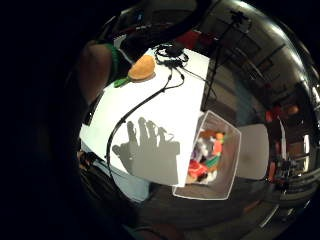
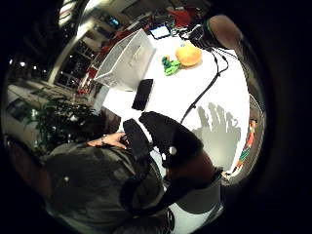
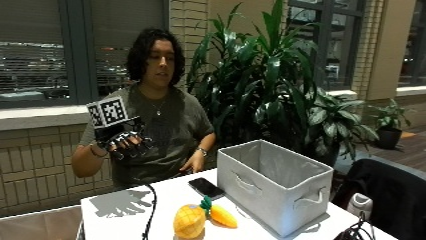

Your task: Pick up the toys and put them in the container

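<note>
Outside view: on the white worktop point(image 3: 126, 220), nearest the camera, a yellow toy pineapple point(image 3: 190, 220) with green leaves lies beside an orange toy point(image 3: 223, 216), the two touching. Just behind them a black phone point(image 3: 206, 187) lies flat. To one side, by the worktop's edge, stands a grey fabric bin point(image 3: 273, 192) with rope handles; its inside is not visible from here. A black cable point(image 3: 150, 212) runs across the worktop near the toys. Behind the worktop sits a person with the gloved right hand point(image 3: 125, 142) raised in the air, well above the worktop, fingers spread and holding nothing. The bare left hand point(image 3: 194, 164) rests at the far edge. Little finger side palm view shows a second white container point(image 1: 220, 157) just off the worktop's edge, filled with colourful toys point(image 1: 207, 157).
</note>
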A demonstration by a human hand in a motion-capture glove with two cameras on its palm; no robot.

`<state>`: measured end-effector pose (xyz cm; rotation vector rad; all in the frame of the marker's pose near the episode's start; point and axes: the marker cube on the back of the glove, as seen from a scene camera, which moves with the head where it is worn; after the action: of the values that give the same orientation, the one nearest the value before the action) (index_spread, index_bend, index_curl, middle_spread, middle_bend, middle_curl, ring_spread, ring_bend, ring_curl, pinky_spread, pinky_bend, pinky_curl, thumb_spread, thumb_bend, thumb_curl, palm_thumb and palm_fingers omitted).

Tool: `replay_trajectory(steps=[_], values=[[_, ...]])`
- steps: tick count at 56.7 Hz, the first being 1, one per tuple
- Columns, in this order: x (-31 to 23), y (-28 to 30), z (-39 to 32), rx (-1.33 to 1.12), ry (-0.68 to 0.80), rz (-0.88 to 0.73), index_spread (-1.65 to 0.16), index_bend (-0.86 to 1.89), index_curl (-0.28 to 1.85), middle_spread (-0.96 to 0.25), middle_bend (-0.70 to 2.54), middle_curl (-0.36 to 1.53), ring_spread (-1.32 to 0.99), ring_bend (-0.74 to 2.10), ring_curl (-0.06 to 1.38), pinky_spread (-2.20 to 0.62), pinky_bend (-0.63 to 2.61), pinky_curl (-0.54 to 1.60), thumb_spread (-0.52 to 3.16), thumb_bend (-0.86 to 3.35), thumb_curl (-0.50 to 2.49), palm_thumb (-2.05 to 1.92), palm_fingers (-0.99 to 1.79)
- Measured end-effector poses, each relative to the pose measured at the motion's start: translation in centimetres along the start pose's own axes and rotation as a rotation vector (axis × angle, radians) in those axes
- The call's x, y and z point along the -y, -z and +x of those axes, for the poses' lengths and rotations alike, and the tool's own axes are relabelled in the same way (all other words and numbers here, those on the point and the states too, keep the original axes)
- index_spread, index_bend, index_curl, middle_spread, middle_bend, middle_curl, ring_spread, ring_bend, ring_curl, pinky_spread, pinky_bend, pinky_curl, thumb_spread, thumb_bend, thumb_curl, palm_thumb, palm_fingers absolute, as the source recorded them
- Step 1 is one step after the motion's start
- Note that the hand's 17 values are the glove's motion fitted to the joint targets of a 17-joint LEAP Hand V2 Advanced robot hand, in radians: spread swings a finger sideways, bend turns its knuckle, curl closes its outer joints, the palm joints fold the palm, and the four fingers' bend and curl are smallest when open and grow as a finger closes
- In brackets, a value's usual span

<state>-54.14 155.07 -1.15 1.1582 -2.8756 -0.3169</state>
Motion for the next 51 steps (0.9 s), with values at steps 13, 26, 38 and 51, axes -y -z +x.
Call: replay_trajectory(steps=[13,26,38,51], values=[[2.6,-1.1,-1.5,0.006,0.03,0.013,-0.37,0.19,0.19,-0.21,0.23,0.16,-0.33,0.56,0.19,-0.11,0.52,0.23,1.12,-0.04,0.1,-0.05,0.61],[11.9,-8.1,-1.6,0.049,-0.006,-0.025,-0.39,0.21,0.25,-0.24,0.25,0.21,-0.37,0.6,0.21,-0.14,0.52,0.26,1.29,0.0,0.15,0.0,0.64],[20.6,-18.1,0.4,-0.128,-0.124,-0.098,-0.41,0.31,0.33,-0.22,0.17,0.23,-0.35,0.49,0.2,-0.12,0.54,0.29,1.44,0.02,0.19,0.05,0.49],[22.2,-20.2,1.8,0.001,-0.13,0.125,-0.39,0.21,0.3,-0.26,0.42,0.31,-0.38,0.63,0.21,-0.21,0.64,0.28,1.61,0.05,0.22,0.08,1.01]])
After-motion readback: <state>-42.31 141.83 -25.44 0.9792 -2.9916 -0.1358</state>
